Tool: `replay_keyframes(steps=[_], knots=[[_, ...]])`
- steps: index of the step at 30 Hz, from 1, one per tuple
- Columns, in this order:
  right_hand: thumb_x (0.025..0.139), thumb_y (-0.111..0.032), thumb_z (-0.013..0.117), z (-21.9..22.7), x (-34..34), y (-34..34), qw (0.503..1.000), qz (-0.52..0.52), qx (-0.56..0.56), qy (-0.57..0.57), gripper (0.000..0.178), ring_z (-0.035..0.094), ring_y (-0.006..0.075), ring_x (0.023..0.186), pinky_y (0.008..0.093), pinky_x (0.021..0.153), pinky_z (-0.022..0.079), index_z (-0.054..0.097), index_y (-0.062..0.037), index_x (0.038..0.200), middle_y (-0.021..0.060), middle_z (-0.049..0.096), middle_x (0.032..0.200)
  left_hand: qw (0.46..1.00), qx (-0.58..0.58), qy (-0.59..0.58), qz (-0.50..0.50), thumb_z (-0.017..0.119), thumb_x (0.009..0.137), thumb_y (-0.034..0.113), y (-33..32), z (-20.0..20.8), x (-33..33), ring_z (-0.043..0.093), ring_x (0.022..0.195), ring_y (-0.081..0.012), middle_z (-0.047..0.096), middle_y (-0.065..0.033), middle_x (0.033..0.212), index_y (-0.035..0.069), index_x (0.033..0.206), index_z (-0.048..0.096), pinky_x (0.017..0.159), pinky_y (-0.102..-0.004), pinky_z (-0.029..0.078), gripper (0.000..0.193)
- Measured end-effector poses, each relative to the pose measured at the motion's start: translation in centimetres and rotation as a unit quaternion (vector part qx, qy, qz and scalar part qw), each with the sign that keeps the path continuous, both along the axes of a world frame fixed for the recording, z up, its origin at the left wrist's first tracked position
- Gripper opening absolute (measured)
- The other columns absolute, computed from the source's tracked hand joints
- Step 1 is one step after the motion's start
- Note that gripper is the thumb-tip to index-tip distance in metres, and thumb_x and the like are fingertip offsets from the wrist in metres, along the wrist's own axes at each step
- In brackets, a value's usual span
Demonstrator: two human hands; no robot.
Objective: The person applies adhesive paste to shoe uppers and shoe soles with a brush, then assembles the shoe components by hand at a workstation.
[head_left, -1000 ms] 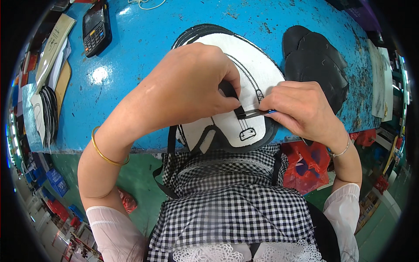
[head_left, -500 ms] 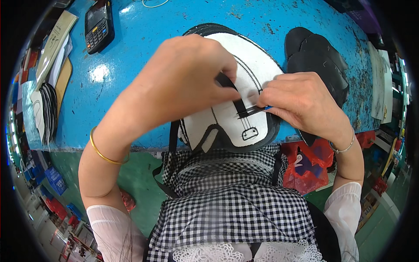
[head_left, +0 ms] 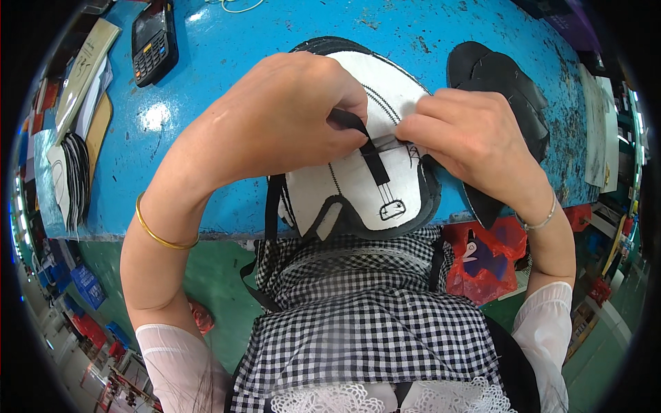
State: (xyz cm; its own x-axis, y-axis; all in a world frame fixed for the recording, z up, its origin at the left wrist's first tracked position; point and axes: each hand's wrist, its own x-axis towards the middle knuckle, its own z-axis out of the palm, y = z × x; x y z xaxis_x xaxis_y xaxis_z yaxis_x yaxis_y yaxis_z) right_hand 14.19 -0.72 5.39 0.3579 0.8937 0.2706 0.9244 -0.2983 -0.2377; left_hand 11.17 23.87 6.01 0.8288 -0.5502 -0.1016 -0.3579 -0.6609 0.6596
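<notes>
On the blue table edge in front of me lies a stack of shoe-upper-like pieces, the top one a white stitched piece with a black border. My left hand pinches the upper end of a narrow black strap, raised off the white piece. The strap's lower end lies close to a small stitched buckle-shaped outline. My right hand is closed, thumb and fingers together, around a slim dark tool, smeared by motion, that reaches toward the strap. Its handle is hidden in the fingers.
Black cut pieces lie stacked on the right. A handheld keypad device lies at the far left, with papers and a bundle of dark-edged pieces by the left edge. A red plastic bag is below the table.
My right hand has moved up and slightly left with the slim tool, away from the strap's lower end. My left hand has shifted slightly left, still pinching the strap.
</notes>
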Motion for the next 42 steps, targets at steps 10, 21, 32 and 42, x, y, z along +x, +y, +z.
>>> replay_keyframes(steps=[10,21,32,42], knots=[[0.087,-0.020,0.069,0.5,0.1,-0.2,0.998,-0.010,-0.016,0.065,0.014,0.066,0.0235,0.068,0.0357,0.054,0.048,0.059,-0.0127,0.094,0.0030,0.063,0.074,0.998,-0.050,0.008,-0.040,0.073,0.081,0.005,0.7,-0.3,0.1,0.060,0.061,-0.0240,0.065,-0.0124,0.072,0.000,0.088,0.068,0.057,-0.0334,0.047,0.010],[0.090,-0.034,0.071,0.2,0.6,0.7,0.985,-0.050,-0.036,0.159,0.026,0.066,0.0289,0.065,0.0395,0.055,0.046,0.059,-0.0108,0.093,0.0069,0.065,0.070,0.997,-0.066,0.002,-0.027,0.072,0.083,0.005,0.6,-0.6,-0.2,0.054,0.058,-0.0273,0.060,-0.0135,0.068,0.001,0.088,0.065,0.056,-0.0358,0.043,0.010],[0.078,-0.011,0.072,1.8,-2.4,-0.9,0.994,-0.052,-0.009,0.099,0.020,0.062,0.0212,0.062,0.0344,0.054,0.048,0.058,-0.0110,0.093,0.0032,0.060,0.073,0.995,-0.098,-0.007,-0.006,0.071,0.085,0.007,1.0,-1.3,-0.5,0.049,0.056,-0.0278,0.054,-0.0131,0.064,0.002,0.087,0.063,0.053,-0.0370,0.040,0.010],[0.085,-0.006,0.063,-0.8,-8.2,3.0,0.991,-0.099,-0.089,-0.030,0.012,0.051,0.0097,0.043,0.0264,0.040,0.044,0.052,-0.0038,0.087,0.0219,0.059,0.140,0.994,-0.095,-0.056,-0.023,0.067,0.088,0.007,1.0,-1.6,-0.1,0.048,0.056,-0.0297,0.052,-0.0141,0.063,0.002,0.094,0.060,0.052,-0.0374,0.039,0.011]])
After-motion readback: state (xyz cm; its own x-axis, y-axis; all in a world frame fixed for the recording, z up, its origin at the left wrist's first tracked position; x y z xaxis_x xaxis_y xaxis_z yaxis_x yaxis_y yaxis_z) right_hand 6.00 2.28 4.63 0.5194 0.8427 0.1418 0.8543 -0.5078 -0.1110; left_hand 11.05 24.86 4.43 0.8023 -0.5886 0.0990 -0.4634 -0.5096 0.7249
